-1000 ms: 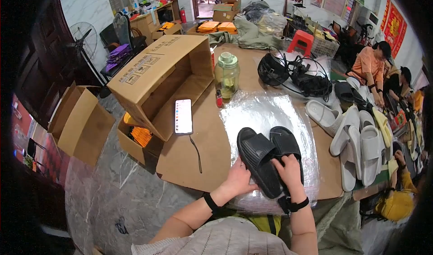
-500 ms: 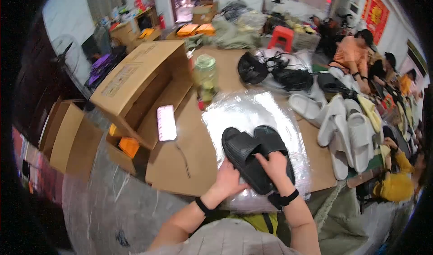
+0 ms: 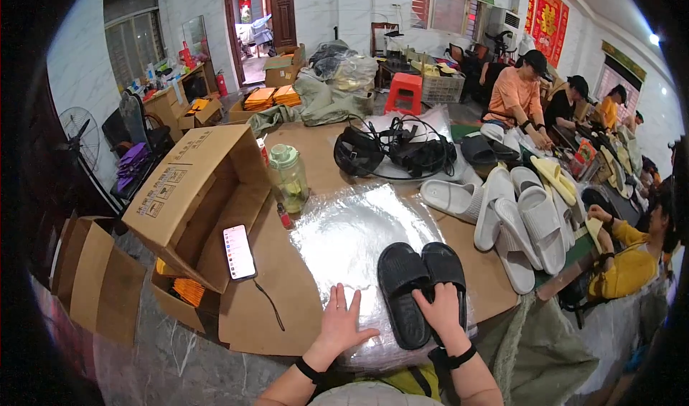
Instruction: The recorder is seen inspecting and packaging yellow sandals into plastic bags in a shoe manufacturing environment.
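A pair of black slide slippers (image 3: 404, 273) lies side by side, toes away from me, at the right of a stack of clear plastic bags (image 3: 341, 244). My right hand (image 3: 440, 313) grips the pair at the straps, thumb at the left slipper and fingers reaching into the right one. Left of the slippers, my left hand (image 3: 341, 327) is spread flat on the shiny plastic and holds nothing. Both wrists wear black bands.
At left stand an open cardboard box (image 3: 208, 183) and a phone (image 3: 239, 252) with a cord. Beyond the plastic are a green-lidded bottle (image 3: 288, 180) and black cameras with cables (image 3: 402, 148). White slippers (image 3: 502, 216) pile up at right; several people work beyond them.
The slippers have moved right and nearer to me under my right hand. My left hand has left them and now lies spread on the plastic. The head view has lifted.
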Action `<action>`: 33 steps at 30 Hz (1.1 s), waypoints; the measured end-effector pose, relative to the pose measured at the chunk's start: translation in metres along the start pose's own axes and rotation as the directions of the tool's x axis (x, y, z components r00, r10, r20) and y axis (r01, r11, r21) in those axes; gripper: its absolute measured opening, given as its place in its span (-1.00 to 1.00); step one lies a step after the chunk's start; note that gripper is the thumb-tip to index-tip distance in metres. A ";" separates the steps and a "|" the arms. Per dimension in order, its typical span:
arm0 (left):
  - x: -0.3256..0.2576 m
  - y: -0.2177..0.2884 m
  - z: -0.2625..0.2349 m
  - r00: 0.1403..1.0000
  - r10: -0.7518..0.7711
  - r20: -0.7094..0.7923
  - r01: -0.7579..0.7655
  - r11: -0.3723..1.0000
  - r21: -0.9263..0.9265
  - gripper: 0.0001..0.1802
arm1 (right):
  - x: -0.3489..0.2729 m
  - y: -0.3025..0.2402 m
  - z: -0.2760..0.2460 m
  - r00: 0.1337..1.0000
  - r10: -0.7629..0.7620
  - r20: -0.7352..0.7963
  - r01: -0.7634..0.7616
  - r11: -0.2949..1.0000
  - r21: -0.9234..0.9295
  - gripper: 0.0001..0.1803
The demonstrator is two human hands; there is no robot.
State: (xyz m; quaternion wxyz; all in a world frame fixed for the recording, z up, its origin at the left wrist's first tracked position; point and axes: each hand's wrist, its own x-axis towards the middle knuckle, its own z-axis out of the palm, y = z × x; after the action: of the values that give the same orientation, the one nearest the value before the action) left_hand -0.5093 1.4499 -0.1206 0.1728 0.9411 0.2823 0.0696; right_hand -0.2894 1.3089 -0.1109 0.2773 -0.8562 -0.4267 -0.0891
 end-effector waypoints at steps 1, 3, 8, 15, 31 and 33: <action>-0.001 0.000 0.000 1.000 -0.003 -0.001 0.003 1.000 0.001 0.22 | -0.001 0.001 0.001 1.000 -0.002 0.001 0.002 1.000 0.002 -0.53; -0.002 0.000 -0.001 0.999 0.035 -0.031 -0.035 0.999 0.004 0.22 | -0.003 0.005 0.006 1.000 -0.014 -0.006 0.013 0.997 -0.070 -0.51; -0.006 -0.003 -0.003 0.997 0.058 -0.058 -0.060 0.997 -0.049 0.14 | 0.002 0.021 0.009 0.999 0.038 0.006 -0.038 0.994 0.102 -0.56; 0.001 0.008 -0.021 0.948 0.319 -0.004 -0.318 0.946 0.058 -0.29 | -0.003 0.034 -0.033 0.953 0.204 -0.225 -0.117 0.931 0.346 -0.74; 0.028 0.030 -0.039 0.998 0.039 -0.050 -0.057 0.895 -0.442 -0.67 | -0.093 0.052 -0.112 0.967 0.135 -0.216 -0.044 0.923 0.381 -0.74; 0.028 0.032 -0.042 0.998 0.046 0.048 -0.020 0.895 -0.446 -0.66 | -0.099 0.054 -0.109 0.965 0.153 -0.211 -0.066 0.926 0.371 -0.73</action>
State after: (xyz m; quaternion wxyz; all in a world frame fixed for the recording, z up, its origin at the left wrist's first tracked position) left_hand -0.4797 1.4523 -0.0691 0.3903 0.8829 0.2377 0.1082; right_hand -0.2990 1.1554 -0.0804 0.4830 -0.7967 -0.3508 -0.0949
